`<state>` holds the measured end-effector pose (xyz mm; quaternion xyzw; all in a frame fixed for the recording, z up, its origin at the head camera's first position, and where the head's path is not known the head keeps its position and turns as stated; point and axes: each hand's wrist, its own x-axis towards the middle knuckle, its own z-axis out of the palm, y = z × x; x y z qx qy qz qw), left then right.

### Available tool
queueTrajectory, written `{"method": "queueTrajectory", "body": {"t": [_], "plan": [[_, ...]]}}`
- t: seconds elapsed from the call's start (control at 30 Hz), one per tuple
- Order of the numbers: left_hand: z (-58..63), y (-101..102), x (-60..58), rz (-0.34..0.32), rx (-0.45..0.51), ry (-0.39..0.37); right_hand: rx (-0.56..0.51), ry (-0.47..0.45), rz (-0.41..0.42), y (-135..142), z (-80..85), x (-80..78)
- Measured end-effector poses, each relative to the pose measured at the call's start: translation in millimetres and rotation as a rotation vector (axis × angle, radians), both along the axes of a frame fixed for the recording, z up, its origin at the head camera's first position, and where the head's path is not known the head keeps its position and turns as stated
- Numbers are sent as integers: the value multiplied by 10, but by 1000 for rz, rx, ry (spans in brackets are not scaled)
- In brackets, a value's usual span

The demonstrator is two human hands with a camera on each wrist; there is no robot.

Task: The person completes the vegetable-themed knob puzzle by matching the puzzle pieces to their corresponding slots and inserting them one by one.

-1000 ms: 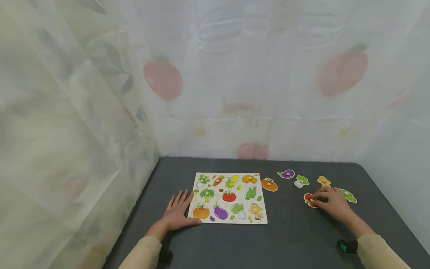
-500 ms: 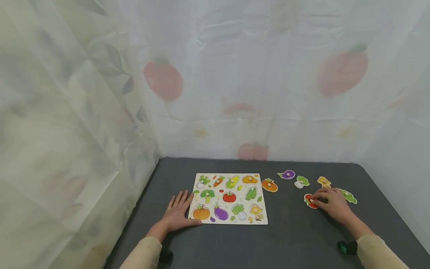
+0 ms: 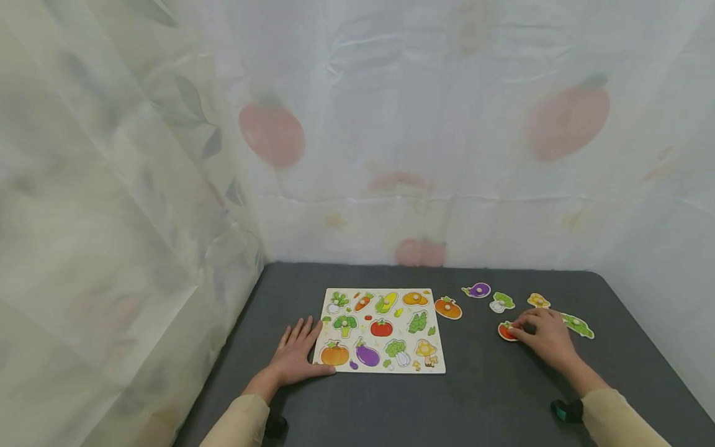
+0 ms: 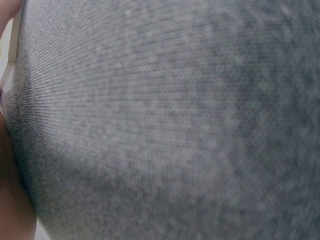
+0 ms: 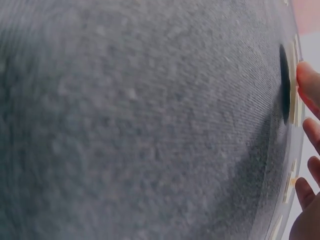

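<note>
A cream puzzle board (image 3: 408, 366) with printed vegetables lies on the dark table. My left hand (image 3: 293, 360) rests at its left side, fingers straight and spread, the thumb along the lower left corner. To the right of the board, my right hand (image 3: 547, 338) pinches a red tomato puzzle piece (image 3: 505, 332) between thumb and fingertips. In the right wrist view the piece (image 5: 293, 85) shows edge-on at the right, with a dark shadow beside it. The left wrist view shows mostly table, with the board's edge (image 4: 15, 40) at the far left.
Around the right hand lie an eggplant piece (image 3: 478, 290), a cabbage piece (image 3: 501, 302), a mushroom piece (image 3: 539, 300) and a green pea-pod-like piece (image 3: 578, 326). A pumpkin piece (image 3: 448, 308) lies close to the board's right edge. Patterned curtains (image 3: 419, 155) enclose the table.
My right hand has moved slightly left with the tomato piece, which has also turned. The mushroom piece is partly hidden behind the hand. The left hand and the board have stayed put.
</note>
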<state>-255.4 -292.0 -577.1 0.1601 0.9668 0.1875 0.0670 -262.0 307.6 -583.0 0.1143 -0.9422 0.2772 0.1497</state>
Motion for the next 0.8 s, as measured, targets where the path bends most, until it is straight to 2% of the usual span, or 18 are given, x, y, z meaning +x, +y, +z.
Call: {"method": "queueTrajectory", "body": {"t": [0.23, 0.53, 0.63, 0.8], "plan": [[-44, -19, -9, -7, 36, 2, -17, -37, -2, -34, -13, 10], [-76, -25, -18, 7, 29, 9, -81, -162, -12, -6, 9, 35], [-56, -19, -13, 9, 32, 5, -88, -183, -10, 7, 9, 33], [9, 6, -4, 14, -15, -15, -95, -192, -1, 17, 8, 24]]}}
